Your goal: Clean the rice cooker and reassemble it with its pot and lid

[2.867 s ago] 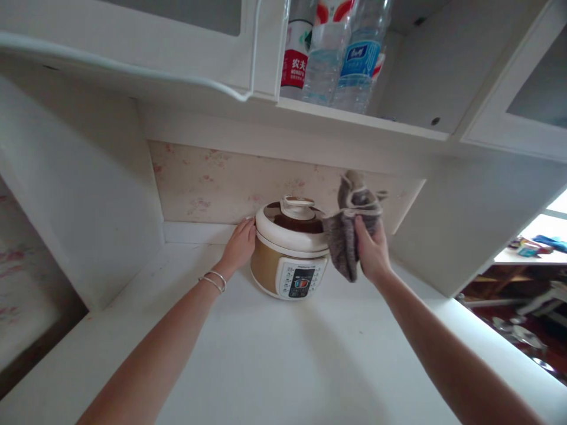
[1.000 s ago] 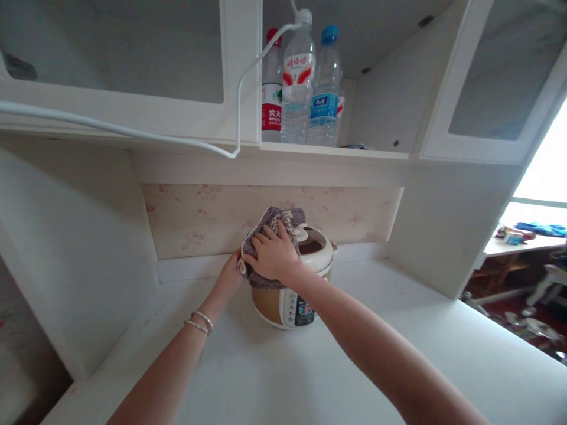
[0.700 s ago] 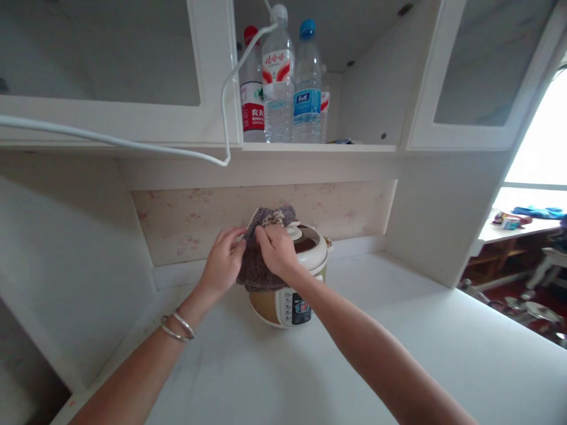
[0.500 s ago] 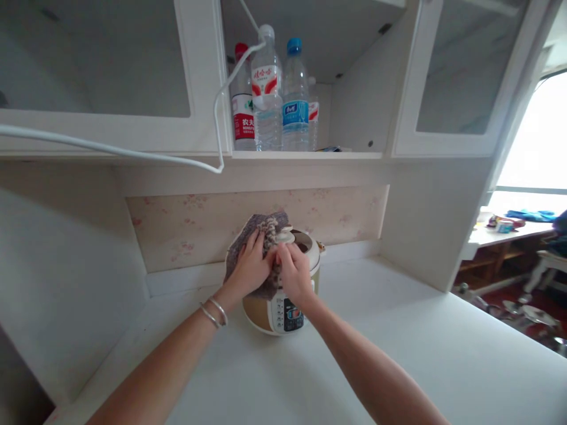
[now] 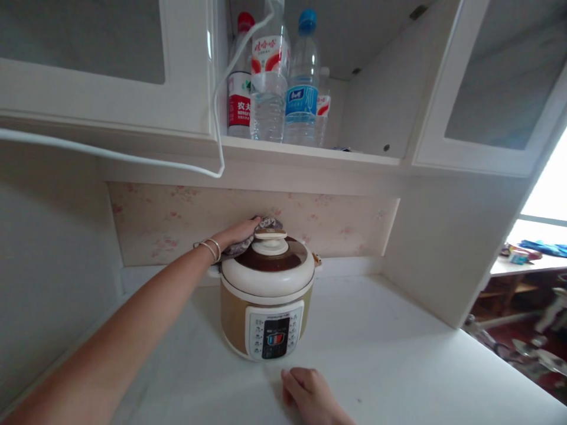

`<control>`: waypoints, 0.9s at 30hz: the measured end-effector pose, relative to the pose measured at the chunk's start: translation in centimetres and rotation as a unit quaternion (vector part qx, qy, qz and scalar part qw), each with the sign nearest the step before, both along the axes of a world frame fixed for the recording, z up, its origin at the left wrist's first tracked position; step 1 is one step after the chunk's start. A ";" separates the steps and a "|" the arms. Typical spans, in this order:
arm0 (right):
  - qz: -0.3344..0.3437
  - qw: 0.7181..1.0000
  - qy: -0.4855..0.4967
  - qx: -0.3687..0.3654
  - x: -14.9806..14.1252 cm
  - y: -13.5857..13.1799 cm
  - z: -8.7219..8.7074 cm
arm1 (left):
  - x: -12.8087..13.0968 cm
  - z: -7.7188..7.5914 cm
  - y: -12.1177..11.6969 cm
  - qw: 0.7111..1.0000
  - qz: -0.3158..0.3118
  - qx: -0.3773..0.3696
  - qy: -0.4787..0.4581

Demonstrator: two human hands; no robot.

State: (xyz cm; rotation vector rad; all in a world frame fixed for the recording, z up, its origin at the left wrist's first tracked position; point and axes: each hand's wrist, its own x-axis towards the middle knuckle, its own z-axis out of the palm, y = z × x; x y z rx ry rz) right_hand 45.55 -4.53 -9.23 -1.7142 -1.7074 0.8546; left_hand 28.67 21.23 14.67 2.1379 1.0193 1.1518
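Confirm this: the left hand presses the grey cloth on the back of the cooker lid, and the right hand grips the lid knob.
Not quite. In the head view the right hand rests on the countertop before the cooker, away from the lid knob. The left hand does press the grey cloth there.

White countertop set in a white alcove, closed behind by a strip of pale floral wallpaper and at the right by a slanted white side panel. Overhead, wall cabinets with frosted-glass doors flanking an open shelf lined with plastic water bottles. White cable drooping along the lower edge of the left cabinet. At far right, bright daylight from a window, with a cluttered table below and dark flooring beyond.
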 end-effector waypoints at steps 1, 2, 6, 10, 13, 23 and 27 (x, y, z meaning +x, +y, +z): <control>-0.005 1.000 -0.021 0.005 -0.2 0.3 -0.5 | 0.5 0.2 0.7 1.000 -0.017 -0.020 0.007; -0.011 0.999 -0.041 0.011 -0.4 0.6 -0.8 | 0.9 0.3 1.3 0.999 -0.032 -0.040 0.014; 0.008 0.996 -0.077 0.034 -0.3 0.9 -1.2 | 2.0 -0.2 3.4 0.994 -0.078 -0.072 0.011; 0.038 0.996 -0.064 0.047 0.3 0.3 -0.6 | 1.5 -1.2 3.1 0.993 -0.099 -0.060 -0.014; 0.043 0.995 -0.068 0.060 0.3 -0.2 -0.2 | 0.2 -1.6 1.6 0.999 -0.019 -0.046 0.020; 0.039 0.984 -0.135 0.105 -0.4 -1.0 0.4 | -3.8 -4.5 -7.3 0.987 0.112 0.042 0.108; 0.042 0.980 -0.154 0.120 -0.5 -1.3 0.5 | -4.2 -4.6 -10.8 0.974 0.199 0.034 0.105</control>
